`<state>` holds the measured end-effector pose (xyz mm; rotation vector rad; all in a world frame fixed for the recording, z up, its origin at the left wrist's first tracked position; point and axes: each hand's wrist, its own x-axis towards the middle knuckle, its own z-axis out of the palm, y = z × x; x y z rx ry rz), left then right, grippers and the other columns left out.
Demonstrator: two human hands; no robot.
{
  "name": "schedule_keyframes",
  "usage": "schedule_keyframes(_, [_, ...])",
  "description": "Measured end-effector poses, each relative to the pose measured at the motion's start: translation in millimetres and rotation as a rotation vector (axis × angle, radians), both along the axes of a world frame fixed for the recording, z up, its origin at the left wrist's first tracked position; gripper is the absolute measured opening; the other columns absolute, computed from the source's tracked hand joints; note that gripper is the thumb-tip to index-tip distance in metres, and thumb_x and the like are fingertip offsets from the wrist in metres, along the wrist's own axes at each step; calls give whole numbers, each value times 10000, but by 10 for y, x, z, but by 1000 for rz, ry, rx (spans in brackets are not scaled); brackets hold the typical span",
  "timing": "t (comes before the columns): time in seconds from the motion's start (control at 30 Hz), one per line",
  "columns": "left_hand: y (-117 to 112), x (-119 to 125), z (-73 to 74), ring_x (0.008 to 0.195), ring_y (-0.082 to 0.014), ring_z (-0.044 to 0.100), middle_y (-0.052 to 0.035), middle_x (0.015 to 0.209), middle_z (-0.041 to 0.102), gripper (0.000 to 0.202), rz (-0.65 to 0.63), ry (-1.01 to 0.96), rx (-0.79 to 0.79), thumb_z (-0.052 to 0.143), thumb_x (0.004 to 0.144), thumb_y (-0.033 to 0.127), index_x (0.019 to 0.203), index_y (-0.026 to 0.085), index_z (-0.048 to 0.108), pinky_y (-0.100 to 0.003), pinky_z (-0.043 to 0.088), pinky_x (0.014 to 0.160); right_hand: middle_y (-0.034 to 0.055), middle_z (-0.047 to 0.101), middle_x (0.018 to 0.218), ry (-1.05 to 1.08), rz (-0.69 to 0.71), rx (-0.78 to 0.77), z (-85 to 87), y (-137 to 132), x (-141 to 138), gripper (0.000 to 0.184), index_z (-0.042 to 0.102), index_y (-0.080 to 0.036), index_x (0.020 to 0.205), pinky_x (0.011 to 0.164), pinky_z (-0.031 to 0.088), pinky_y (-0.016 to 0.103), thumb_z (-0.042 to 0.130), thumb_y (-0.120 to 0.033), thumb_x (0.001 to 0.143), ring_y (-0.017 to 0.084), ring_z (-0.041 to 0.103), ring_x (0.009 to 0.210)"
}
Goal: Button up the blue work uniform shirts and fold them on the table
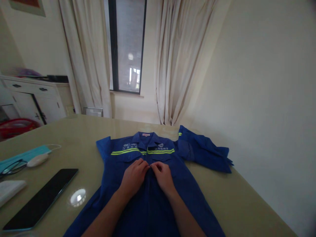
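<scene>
A blue work jacket (190,194) lies spread on the table, its collar at the far end. Yellow-green stripes and white print run across its chest. Over the middle of its front, my left hand (135,174) pinches the edge of the front opening. My right hand (163,175) pinches the same edge just beside it, and the fingertips of both hands almost meet. Whatever small fastener may be between the fingers is hidden. At the right, bunched blue cloth (207,153) with a short yellow stripe touches the jacket; I cannot tell whether it is a sleeve or a separate garment.
On the table's left side lie a black-screened phone or tablet (41,199), a white box-like object (11,191), a computer mouse (38,160), glasses (14,167) and a blue face mask (27,156). A wall (274,115) borders the table (81,141) on the right.
</scene>
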<state>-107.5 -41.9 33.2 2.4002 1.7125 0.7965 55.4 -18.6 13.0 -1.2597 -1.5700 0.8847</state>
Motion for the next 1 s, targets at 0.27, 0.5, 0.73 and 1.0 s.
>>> schedule_keyframes(0.27, [42, -123, -212, 1243, -289, 581, -136, 1349, 640, 402, 246, 71, 45, 433, 1023, 317, 1372, 162, 557, -439, 449, 1042, 112, 530, 1516, -714, -205, 92, 44, -198, 270, 500, 579, -196, 1429, 1168, 311, 462, 486, -324, 955, 305, 449, 1414])
schedule_keyframes(0.5, [-366, -72, -295, 1372, -301, 509, -132, 1480, 571, 509, 218, 164, 35, 408, 1014, 368, 1486, 197, 495, -543, 317, 1181, 109, 422, 1596, -967, -163, 53, 101, -671, 390, 546, 477, -203, 1517, 1173, 283, 481, 415, -407, 1014, 303, 383, 1469])
schedule_keyframes(0.73, [-807, -90, -296, 1387, -261, 493, -93, 1503, 556, 482, 42, 196, 18, 420, 1012, 372, 1471, 253, 512, -497, 330, 1185, 202, 730, 1082, -991, -269, 39, 526, -725, 112, 478, 733, -133, 1052, 863, 483, 416, 416, -488, 1014, 343, 662, 1074])
schedule_keyframes(1.0, [-816, -30, 10, 980, -276, 668, -99, 1037, 730, 355, 211, 328, -39, 360, 1000, 230, 1009, 215, 715, -414, 488, 860, 126, 708, 1068, -750, -263, 22, 222, -291, -310, 190, 664, -190, 1016, 743, 445, 309, 580, -315, 900, 269, 683, 993])
